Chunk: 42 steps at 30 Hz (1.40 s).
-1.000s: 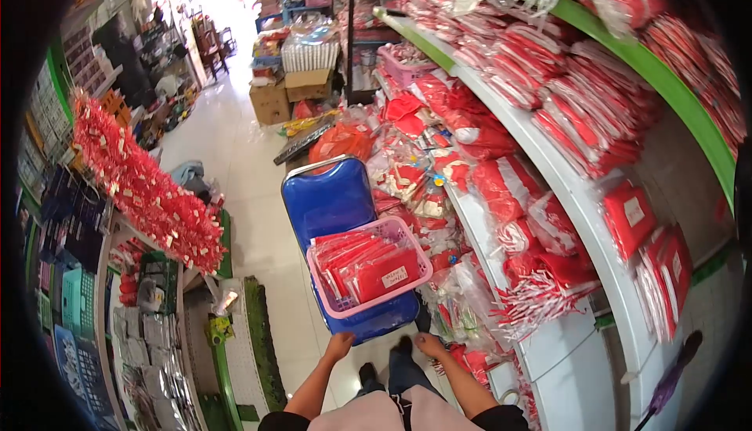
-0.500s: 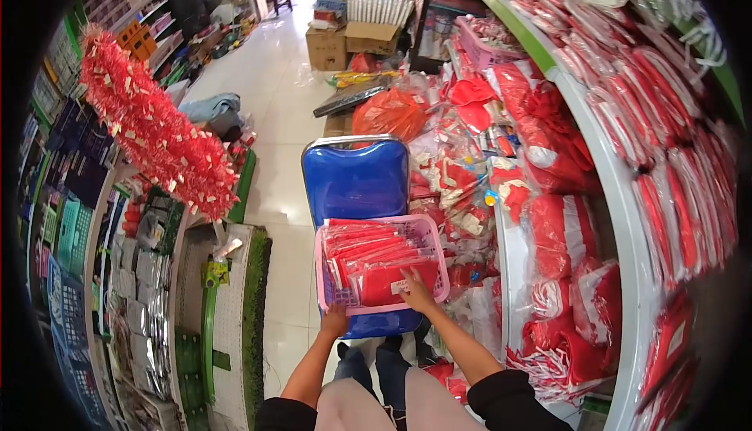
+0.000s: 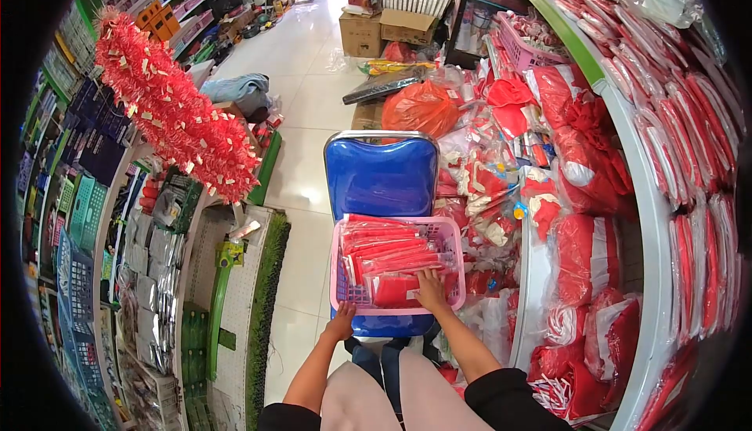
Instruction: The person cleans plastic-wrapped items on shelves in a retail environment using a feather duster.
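A pink plastic basket (image 3: 459, 274) rests on the seat of a blue chair (image 3: 381, 174). Flat red items in clear plastic packets (image 3: 384, 237) fill it, piled in overlapping rows. One red packet with a small white label (image 3: 392, 291) lies at the near side of the pile. My right hand (image 3: 430, 291) reaches over the basket's near right part, fingers stretched over the packets at that packet's right end. At the near left corner, my left hand (image 3: 341, 323) has its fingers on the basket's rim; its grip is partly hidden.
Bagged red goods (image 3: 583, 255) and a shelf edge (image 3: 630, 274) line the right side. An orange-red plastic bag (image 3: 421, 108) sits beyond the chair. Red tinsel (image 3: 176, 110) hangs at left above a rack edged with green turf (image 3: 268, 306). Cardboard boxes (image 3: 363, 34) stand farther back.
My right hand has shifted off the white label towards the labelled packet's right end. That packet sits lower among the others. My left hand stays at the rim; the whole view has shifted.
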### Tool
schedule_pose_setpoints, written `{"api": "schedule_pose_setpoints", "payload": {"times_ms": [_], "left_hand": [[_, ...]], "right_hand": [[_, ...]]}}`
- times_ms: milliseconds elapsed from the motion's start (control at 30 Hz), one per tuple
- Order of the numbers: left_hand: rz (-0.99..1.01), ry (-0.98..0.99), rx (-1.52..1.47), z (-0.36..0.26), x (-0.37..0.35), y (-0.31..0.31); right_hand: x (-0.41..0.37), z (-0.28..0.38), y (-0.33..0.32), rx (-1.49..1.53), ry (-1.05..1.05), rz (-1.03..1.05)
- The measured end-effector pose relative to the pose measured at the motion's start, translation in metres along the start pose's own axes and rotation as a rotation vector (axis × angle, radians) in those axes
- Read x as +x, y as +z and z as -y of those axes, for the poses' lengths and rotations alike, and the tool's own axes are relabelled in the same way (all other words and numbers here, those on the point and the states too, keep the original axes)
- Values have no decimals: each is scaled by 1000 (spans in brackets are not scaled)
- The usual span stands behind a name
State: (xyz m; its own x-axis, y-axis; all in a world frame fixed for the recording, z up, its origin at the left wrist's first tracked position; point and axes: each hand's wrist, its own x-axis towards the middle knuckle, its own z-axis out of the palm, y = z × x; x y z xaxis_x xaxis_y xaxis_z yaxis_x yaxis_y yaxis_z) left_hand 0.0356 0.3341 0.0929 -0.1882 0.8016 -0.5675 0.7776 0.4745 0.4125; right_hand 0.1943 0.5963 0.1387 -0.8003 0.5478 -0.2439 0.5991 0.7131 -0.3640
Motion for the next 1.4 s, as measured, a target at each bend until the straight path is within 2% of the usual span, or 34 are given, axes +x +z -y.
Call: {"api": "schedule_pose_setpoints", "payload": {"times_ms": [100,200,233,333,367,400,467,500,533,600,633,767,800,833,900,933,1000,1067,1100,1200,1333,1400], "left_hand": [[-12,11,19,2,0,3],[-35,-9,27,-2,0,4],[-44,-22,28,-3,0,5],[-66,-51,-251,5,8,-1],[-147,-36,-394,11,8,-3],[-141,-76,-461,13,13,-14],[-125,-147,-591,17,21,-32],[-275,-65,-634,15,22,-39],[-297,-76,-692,7,22,-54],[-341,-95,-813,-18,24,-91],[-218,-166,-825,-39,19,-122],[-260,148,-1242,-86,32,-156],[-208,159,-1278,-99,34,-167],[-154,171,-1311,-114,35,-179],[-1,222,-1401,-155,20,-208],[80,181,-1506,-167,18,-216],[108,252,-1619,-199,-6,-237],[242,452,-1554,-214,-25,-256],[316,547,-1517,-223,-34,-265],[493,460,-1571,-270,-80,-303],[747,651,-1649,-299,-72,-289],[895,758,-1693,-311,-64,-273]], "right_hand": [[-11,-3,0,-35,-85,-2],[-28,-7,-11,101,-95,61],[-33,-13,2,112,-163,-95],[-37,-33,13,72,-221,-66],[-33,-37,15,185,-113,-98],[-29,-41,8,236,-106,-173],[-21,-51,-11,336,-86,-328],[-15,-55,-20,421,-89,-419],[-13,-52,-41,499,-68,-454],[-20,-37,-97,726,119,-330],[-26,-29,-123,759,109,-366],[-54,-9,-184,939,4,-541],[-63,-4,-197,992,-42,-595],[-79,8,-216,1173,-86,-573],[-106,21,-237,1279,-91,-616],[-120,31,-249,1332,-96,-636],[-147,53,-268,1597,-181,-666],[-172,71,-278,1809,-231,-670],[-183,85,-284,1806,-263,-733],[-222,113,-286,1803,-167,-734],[-267,151,-279,1623,-58,-945],[-304,170,-278,1670,-24,-1041]]}}
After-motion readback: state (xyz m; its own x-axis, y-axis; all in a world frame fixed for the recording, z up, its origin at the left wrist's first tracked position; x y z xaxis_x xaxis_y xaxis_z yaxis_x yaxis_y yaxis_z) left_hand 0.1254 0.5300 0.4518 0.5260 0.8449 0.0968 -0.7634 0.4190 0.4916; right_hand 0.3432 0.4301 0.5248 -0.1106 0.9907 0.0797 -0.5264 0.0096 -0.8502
